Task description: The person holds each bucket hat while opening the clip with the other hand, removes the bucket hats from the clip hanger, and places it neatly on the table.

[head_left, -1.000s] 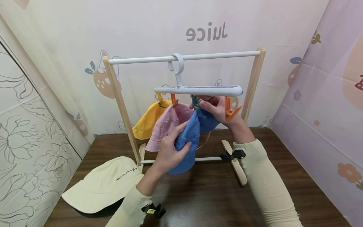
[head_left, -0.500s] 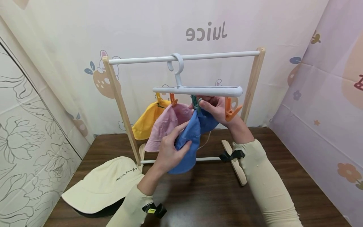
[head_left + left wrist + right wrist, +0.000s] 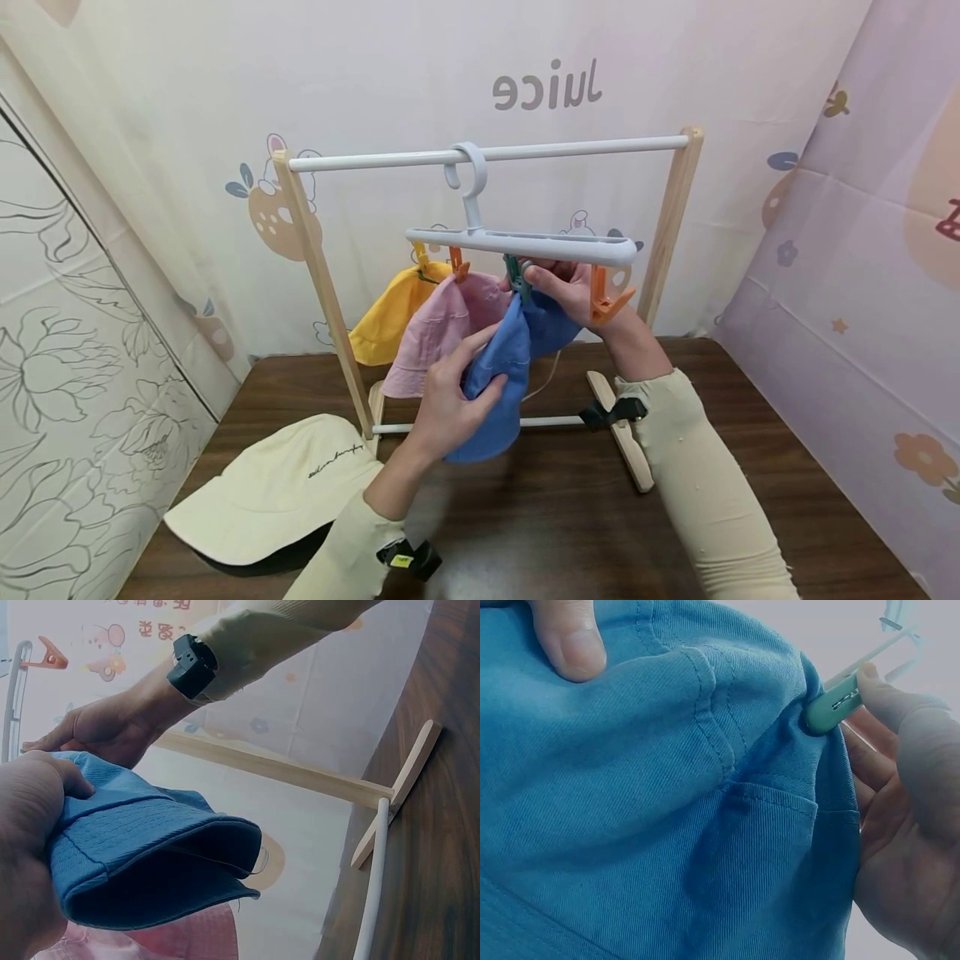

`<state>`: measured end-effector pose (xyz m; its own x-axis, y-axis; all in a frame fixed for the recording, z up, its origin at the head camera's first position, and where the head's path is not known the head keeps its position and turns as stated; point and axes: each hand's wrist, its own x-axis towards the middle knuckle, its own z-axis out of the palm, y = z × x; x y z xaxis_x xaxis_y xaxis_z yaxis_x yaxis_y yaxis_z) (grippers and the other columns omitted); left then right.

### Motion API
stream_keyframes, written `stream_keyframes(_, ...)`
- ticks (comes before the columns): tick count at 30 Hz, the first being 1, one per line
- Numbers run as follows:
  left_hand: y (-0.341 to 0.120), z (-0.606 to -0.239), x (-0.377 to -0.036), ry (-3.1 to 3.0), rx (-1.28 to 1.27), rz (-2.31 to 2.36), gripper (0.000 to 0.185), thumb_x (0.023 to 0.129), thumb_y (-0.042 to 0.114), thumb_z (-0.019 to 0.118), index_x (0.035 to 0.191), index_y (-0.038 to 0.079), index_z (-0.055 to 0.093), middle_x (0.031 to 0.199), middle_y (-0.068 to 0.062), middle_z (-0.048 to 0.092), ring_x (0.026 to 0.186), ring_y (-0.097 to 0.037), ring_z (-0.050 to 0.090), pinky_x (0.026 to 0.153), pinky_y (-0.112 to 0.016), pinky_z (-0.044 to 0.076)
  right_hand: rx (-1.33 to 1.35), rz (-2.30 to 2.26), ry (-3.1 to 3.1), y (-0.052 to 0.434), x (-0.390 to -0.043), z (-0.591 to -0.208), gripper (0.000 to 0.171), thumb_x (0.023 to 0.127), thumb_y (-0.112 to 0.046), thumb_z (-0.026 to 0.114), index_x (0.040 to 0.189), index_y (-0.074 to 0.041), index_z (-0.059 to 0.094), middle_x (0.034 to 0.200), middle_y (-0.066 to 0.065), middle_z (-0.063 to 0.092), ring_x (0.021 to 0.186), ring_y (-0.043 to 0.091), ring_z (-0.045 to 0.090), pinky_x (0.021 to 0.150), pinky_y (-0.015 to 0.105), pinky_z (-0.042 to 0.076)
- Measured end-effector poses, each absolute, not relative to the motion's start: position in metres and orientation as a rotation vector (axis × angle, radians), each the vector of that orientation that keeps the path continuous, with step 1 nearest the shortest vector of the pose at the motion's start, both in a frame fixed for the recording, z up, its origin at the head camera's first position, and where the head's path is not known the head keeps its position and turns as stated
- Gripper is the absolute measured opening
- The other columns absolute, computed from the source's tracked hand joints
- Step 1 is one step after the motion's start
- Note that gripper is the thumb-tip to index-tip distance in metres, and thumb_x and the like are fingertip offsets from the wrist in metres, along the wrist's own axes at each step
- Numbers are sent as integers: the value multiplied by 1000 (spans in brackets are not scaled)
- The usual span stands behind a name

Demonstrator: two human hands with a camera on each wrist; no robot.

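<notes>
A blue bucket hat [image 3: 495,425] hangs below the white hanger [image 3: 540,244], its crown bunched at the green clip [image 3: 517,275]. My left hand [image 3: 455,398] grips the hat's side between thumb and fingers. Up at the hanger, my right hand [image 3: 564,287] pinches the green clip; in the right wrist view the thumb presses the green clip [image 3: 832,709] where it meets the blue fabric [image 3: 765,847]. The left wrist view shows the folded brim of the blue hat [image 3: 157,847] facing outward. Some right-hand fingers are hidden behind clip and hat.
Pink [image 3: 431,337] and yellow [image 3: 390,321] hats hang from clips to the left. An orange clip [image 3: 606,300] dangles at the hanger's right end. The wood-framed rack [image 3: 671,225] carries the hanger. A cream cap [image 3: 285,483] lies on the dark table [image 3: 540,533].
The hanger's right end has dipped and shifted slightly left, and the orange clip there moved with it. Both hands keep nearly the same place and hold.
</notes>
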<state>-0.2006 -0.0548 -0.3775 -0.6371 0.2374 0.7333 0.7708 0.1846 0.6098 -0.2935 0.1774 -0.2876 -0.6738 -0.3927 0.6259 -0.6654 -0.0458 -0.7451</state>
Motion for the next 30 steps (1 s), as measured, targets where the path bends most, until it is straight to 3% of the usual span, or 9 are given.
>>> stream_keyframes(7,-55,-379,-200,-1984,-934,-1467,60,96,-2,80,154,3,63,140,-19,80,123,-35,79,112,-42,64,1265,1797,-1974,178,-294,-285,46,104,-48,80,133,-13,71,104,-13,86,96,5,81,95,19,63)
stream_keyframes(12,-54,-380,-200,-1978,-941,-1486,59,97,-3,80,154,3,63,141,-19,79,124,-35,79,113,-40,63,1348,1831,-1971,176,-294,-283,47,106,-47,78,135,-10,72,106,-8,88,100,9,84,98,22,65)
stream_keyframes(18,-55,-382,-199,-1997,-932,-1505,59,97,-2,79,154,3,62,142,-20,79,124,-36,78,114,-41,63,1354,1844,-1954,176,-294,-283,46,105,-47,79,136,-14,73,107,-7,88,99,12,85,97,23,65)
stream_keyframes(30,-55,-384,-197,-1992,-935,-1503,60,97,-3,80,153,4,63,139,-20,80,121,-36,80,112,-41,65,1393,1837,-1932,174,-293,-280,35,107,-43,78,133,-20,74,105,-9,87,94,6,83,90,19,64)
